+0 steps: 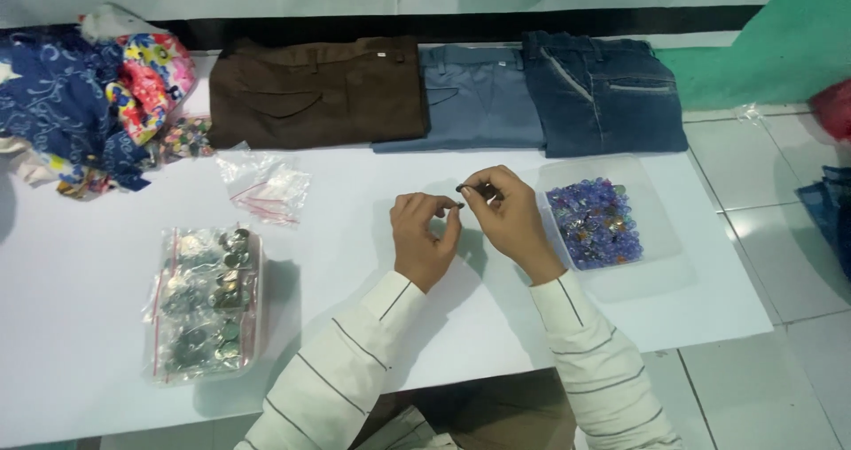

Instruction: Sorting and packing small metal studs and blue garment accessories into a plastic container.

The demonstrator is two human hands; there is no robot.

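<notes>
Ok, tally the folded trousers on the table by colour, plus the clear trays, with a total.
Brown trousers: 1
Grey-blue trousers: 1
Dark blue denim trousers: 1
Clear tray of purple-blue beads: 1
Clear tray of bagged metal pieces: 1
Total: 5
</notes>
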